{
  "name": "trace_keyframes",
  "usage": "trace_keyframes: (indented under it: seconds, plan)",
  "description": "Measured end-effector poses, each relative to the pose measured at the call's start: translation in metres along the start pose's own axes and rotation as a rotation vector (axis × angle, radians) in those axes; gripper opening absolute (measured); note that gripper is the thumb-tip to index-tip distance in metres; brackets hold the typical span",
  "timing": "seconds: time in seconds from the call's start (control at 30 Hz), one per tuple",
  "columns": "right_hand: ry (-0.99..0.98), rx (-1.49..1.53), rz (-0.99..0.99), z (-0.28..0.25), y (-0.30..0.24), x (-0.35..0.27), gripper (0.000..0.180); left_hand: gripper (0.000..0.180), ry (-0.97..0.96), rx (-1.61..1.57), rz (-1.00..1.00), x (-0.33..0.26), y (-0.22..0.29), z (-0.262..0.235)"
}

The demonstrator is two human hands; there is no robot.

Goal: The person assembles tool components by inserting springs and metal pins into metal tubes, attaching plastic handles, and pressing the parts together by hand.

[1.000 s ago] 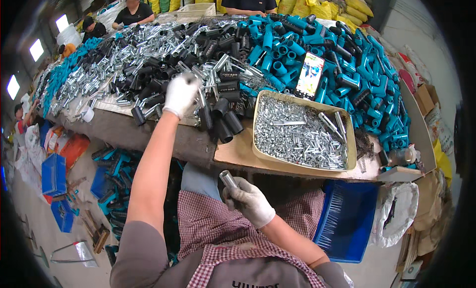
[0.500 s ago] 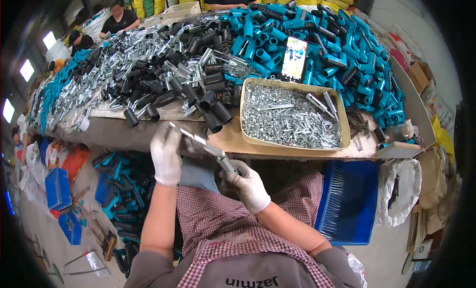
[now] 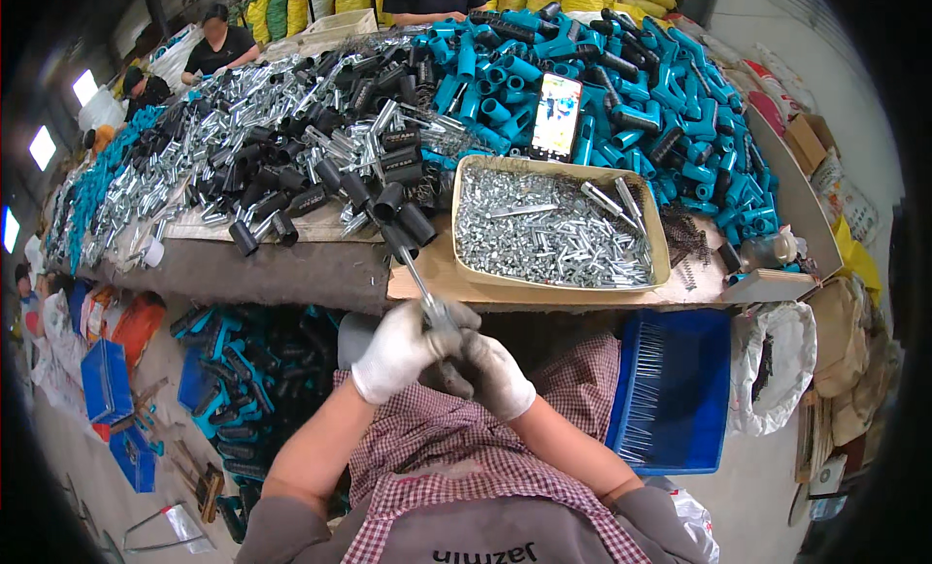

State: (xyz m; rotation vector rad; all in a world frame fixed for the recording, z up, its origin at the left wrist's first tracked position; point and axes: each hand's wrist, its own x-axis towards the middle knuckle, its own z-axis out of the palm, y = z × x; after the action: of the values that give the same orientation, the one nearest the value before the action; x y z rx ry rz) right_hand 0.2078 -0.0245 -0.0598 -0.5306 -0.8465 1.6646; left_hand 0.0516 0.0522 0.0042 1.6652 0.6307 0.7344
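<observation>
In front of my apron, my left hand [image 3: 400, 348], in a white glove, closes around a slim silver metal rod [image 3: 419, 281] that points up and away toward the table edge. Right beside it, my right hand [image 3: 497, 375], gloved in white with dirty grey fingertips, closes around the lower part of the same piece. The two hands touch, and their fingers hide most of the rod's near end. Beyond the rod's tip, black plastic sleeves [image 3: 416, 224] lie at the front of the heap; whether the tip touches one I cannot tell.
A cream tray [image 3: 558, 276] of small metal parts stands at the table edge. Behind it a phone [image 3: 556, 117] leans on teal plastic handles [image 3: 631, 117]. Silver tubes [image 3: 209, 147] are heaped leftward. Below right sits a blue bin [image 3: 680, 399] with rods, beside a white sack [image 3: 774, 370]. Co-workers sit across.
My left hand has come down and right to meet my right hand on the metal piece. The rod now points more steeply away from me. The whole view has shifted slightly.
</observation>
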Motion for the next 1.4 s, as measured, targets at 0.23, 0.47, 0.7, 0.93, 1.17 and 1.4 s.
trace_keyframes:
  seconds: [0.23,0.47,0.7,0.93,1.17,1.4]
  plan:
    - [0.205,0.043,0.123,-0.017,-0.002,-0.008,0.039,0.030,0.227,-0.012,0.268,0.075,0.054,-0.057]
    - [0.234,0.075,0.172,-0.014,-0.005,-0.015,0.032,0.033,0.124,1.235,0.026,0.156,0.039,-0.060]
    - [0.244,0.048,0.187,-0.014,-0.012,-0.024,0.031,0.023,-0.085,1.529,0.079,0.199,0.013,-0.071]
    - [0.294,0.150,0.156,-0.016,-0.009,-0.025,0.031,0.033,0.664,0.994,0.202,0.228,0.059,-0.155]
    - [0.318,0.196,0.084,-0.012,-0.013,-0.023,0.033,0.020,0.412,0.143,-0.065,0.159,0.046,-0.110]
    - [0.325,0.238,0.092,-0.020,-0.024,-0.023,0.057,0.025,0.026,0.598,0.131,0.035,0.016,-0.008]
